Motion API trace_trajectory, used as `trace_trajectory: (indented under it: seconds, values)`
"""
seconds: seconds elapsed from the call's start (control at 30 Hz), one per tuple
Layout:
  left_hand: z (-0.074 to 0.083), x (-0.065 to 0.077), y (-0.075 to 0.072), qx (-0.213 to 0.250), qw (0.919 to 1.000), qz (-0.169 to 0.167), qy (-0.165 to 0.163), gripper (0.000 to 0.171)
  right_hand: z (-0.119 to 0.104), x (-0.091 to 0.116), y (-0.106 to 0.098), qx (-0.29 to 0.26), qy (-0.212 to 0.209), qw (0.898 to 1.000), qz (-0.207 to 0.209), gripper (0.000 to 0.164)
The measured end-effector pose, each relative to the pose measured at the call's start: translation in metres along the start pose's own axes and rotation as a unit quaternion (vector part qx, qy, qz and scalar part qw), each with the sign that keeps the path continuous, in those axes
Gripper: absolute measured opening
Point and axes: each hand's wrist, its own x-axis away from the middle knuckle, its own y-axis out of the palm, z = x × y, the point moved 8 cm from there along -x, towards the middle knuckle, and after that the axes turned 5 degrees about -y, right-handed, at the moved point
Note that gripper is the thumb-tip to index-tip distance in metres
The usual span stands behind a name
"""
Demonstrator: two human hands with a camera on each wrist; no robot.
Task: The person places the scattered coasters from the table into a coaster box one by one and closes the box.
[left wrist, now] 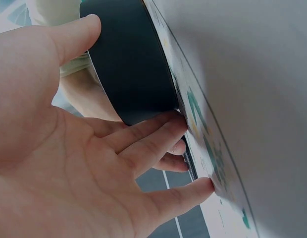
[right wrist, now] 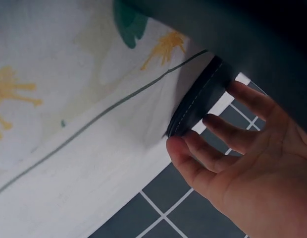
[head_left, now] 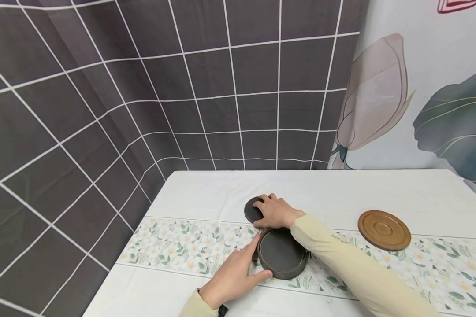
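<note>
A round black container (head_left: 282, 252) with a raised rim and a flat dark recessed top stands on the floral strip. My left hand (head_left: 236, 274) rests against its left side, thumb at the front and fingers stretched along the wall. In the left wrist view, the thumb touches the container's smooth wall (left wrist: 131, 59) and fingertips meet the cloth beside its base. Behind the container lies a round black coaster (head_left: 252, 210) with light stitching near its edge (right wrist: 198, 99). My right hand (head_left: 277, 212) reaches across above the container and grips the coaster's rim with bent fingers.
A brown round saucer-like disc (head_left: 384, 230) with concentric rings lies farther right. White cloth with a floral band covers the table (head_left: 206, 193). Dark grid-patterned fabric (head_left: 206, 114) hangs behind and left; a flower-printed sheet (head_left: 381, 88) hangs at right.
</note>
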Motion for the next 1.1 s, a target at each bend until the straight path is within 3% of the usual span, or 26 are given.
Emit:
trace_trajectory:
  seconds: [0.3, 1.1]
  values:
    - [0.0020, 0.0012, -0.0021, -0.001, 1.0000, 0.002, -0.001, 0.092, 0.0021, -0.0003, 0.0001, -0.026, 0.013, 1.000, -0.002, 0.066]
    - [0.0002, 0.0001, 0.0001, -0.004, 1.0000, 0.006, 0.003, 0.091, 0.0058, -0.0041, -0.0035, 0.007, 0.002, 0.999, 0.035, 0.066]
